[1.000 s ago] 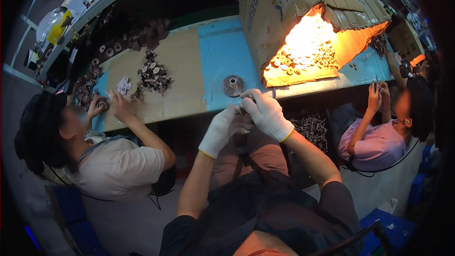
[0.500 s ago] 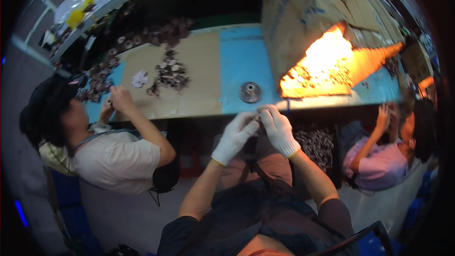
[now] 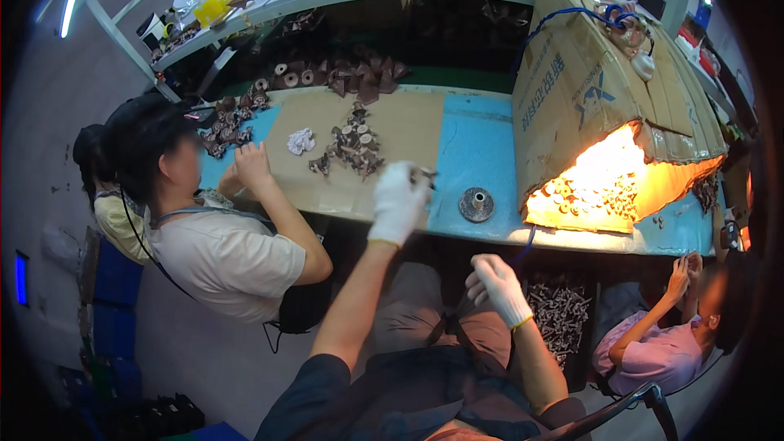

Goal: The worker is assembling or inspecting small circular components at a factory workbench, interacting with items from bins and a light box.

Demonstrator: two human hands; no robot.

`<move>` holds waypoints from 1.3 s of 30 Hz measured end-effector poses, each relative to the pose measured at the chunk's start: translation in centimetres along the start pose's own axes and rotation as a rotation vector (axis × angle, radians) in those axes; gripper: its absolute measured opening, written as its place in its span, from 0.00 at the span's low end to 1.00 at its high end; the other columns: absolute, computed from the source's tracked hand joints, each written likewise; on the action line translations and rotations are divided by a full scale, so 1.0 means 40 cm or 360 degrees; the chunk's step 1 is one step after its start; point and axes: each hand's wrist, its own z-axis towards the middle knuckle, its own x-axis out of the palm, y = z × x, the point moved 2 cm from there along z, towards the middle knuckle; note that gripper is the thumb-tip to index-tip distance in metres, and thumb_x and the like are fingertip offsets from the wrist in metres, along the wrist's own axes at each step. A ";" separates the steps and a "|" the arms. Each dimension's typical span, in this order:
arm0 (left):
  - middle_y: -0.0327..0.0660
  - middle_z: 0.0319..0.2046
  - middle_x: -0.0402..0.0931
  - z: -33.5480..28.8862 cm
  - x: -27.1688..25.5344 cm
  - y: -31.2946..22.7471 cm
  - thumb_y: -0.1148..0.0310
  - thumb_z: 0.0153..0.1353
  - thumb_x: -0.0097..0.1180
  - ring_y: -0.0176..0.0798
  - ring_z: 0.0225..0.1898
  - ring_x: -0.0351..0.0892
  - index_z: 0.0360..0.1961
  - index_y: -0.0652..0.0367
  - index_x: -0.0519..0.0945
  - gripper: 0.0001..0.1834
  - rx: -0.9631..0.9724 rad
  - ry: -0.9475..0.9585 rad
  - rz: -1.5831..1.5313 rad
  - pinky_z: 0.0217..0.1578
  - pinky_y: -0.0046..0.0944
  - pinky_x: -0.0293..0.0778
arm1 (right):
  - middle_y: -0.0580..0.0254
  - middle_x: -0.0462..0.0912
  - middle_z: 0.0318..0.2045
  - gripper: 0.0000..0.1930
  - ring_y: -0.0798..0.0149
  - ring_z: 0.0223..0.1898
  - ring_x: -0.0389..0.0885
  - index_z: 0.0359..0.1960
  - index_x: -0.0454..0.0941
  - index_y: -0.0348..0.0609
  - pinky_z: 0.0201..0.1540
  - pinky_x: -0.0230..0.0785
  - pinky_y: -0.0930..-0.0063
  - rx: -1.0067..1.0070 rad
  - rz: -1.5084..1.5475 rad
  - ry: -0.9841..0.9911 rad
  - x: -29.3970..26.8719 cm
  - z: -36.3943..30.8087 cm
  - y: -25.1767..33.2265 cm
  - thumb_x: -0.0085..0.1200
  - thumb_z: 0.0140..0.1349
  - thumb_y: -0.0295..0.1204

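Left hand (image 3: 398, 200) pinches what looks like a small dark part (image 3: 425, 175) over the desk (image 3: 482, 151); right hand (image 3: 496, 286) rests loosely curled, empty; the parts pile (image 3: 353, 147) waits.

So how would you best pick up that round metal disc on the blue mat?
Probably from straight above, pinching the short hub that sticks up from the middle of the disc. It lies flat on the mat, so its thin rim offers little to grip, and nothing crowds it.

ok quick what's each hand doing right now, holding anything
left hand: raised over the bench, closed on a small dark part.
right hand: low by the lap, loosely curled, nothing visible in it.
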 end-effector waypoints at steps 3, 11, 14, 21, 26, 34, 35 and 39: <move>0.52 0.40 0.82 0.139 0.015 0.084 0.61 0.64 0.66 0.57 0.45 0.82 0.39 0.58 0.83 0.12 0.0247 -0.0256 0.0935 0.48 0.56 0.76 | 0.55 0.87 0.37 0.22 0.66 0.30 0.86 0.59 0.77 0.37 0.31 0.81 0.71 0.0029 -0.0039 0.0052 -0.025 -0.020 -0.079 0.51 0.79 0.44; 0.52 0.54 0.83 0.111 0.176 0.103 0.62 0.69 0.63 0.59 0.57 0.80 0.54 0.59 0.84 0.17 0.0402 0.0226 0.0372 0.60 0.53 0.75 | 0.58 0.86 0.37 0.21 0.65 0.32 0.87 0.59 0.77 0.36 0.34 0.82 0.70 0.0234 -0.0014 -0.0029 -0.113 -0.050 -0.177 0.51 0.79 0.43; 0.51 0.55 0.82 0.114 0.263 0.116 0.61 0.69 0.61 0.59 0.60 0.78 0.54 0.60 0.84 0.17 0.0498 0.0148 0.0423 0.63 0.56 0.72 | 0.59 0.86 0.37 0.19 0.65 0.32 0.87 0.57 0.78 0.38 0.34 0.83 0.70 0.0172 -0.0084 -0.0064 -0.177 -0.052 -0.147 0.52 0.79 0.42; 0.51 0.57 0.80 0.082 0.324 0.129 0.63 0.68 0.61 0.59 0.63 0.75 0.54 0.59 0.83 0.17 0.0599 -0.0028 0.0529 0.68 0.60 0.65 | 0.55 0.89 0.32 0.17 0.61 0.33 0.88 0.51 0.88 0.43 0.38 0.80 0.63 -0.0464 -0.0559 -0.0823 -0.465 0.010 0.082 0.58 0.74 0.42; 0.50 0.56 0.80 0.093 0.325 0.103 0.64 0.67 0.61 0.58 0.62 0.75 0.52 0.60 0.83 0.16 0.0576 -0.0028 0.0512 0.67 0.59 0.66 | 0.52 0.91 0.36 0.14 0.45 0.38 0.88 0.44 0.89 0.42 0.46 0.79 0.52 -0.0793 -0.2213 -0.1445 -0.717 0.233 0.243 0.56 0.72 0.38; 0.52 0.39 0.82 0.110 0.299 0.093 0.67 0.62 0.60 0.60 0.47 0.80 0.36 0.58 0.83 0.07 0.0545 -0.0134 0.0557 0.49 0.60 0.74 | 0.57 0.88 0.33 0.12 0.51 0.35 0.85 0.42 0.88 0.43 0.41 0.78 0.55 -0.0317 -0.2351 -0.1467 -0.802 0.450 0.288 0.57 0.71 0.37; 0.51 0.42 0.81 0.108 0.311 0.092 0.66 0.62 0.60 0.59 0.50 0.79 0.39 0.58 0.83 0.08 0.0549 -0.0165 0.0522 0.53 0.59 0.73 | 0.57 0.87 0.33 0.12 0.52 0.34 0.85 0.42 0.88 0.43 0.41 0.77 0.56 -0.0275 -0.2377 -0.1484 -0.818 0.456 0.288 0.57 0.71 0.37; 0.49 0.46 0.80 0.089 0.306 0.109 0.68 0.63 0.61 0.59 0.53 0.78 0.44 0.57 0.81 0.10 0.0621 -0.0304 0.0405 0.55 0.58 0.71 | 0.60 0.86 0.32 0.11 0.55 0.32 0.83 0.41 0.88 0.44 0.38 0.77 0.58 -0.0208 -0.2460 -0.1480 -0.825 0.468 0.290 0.57 0.71 0.36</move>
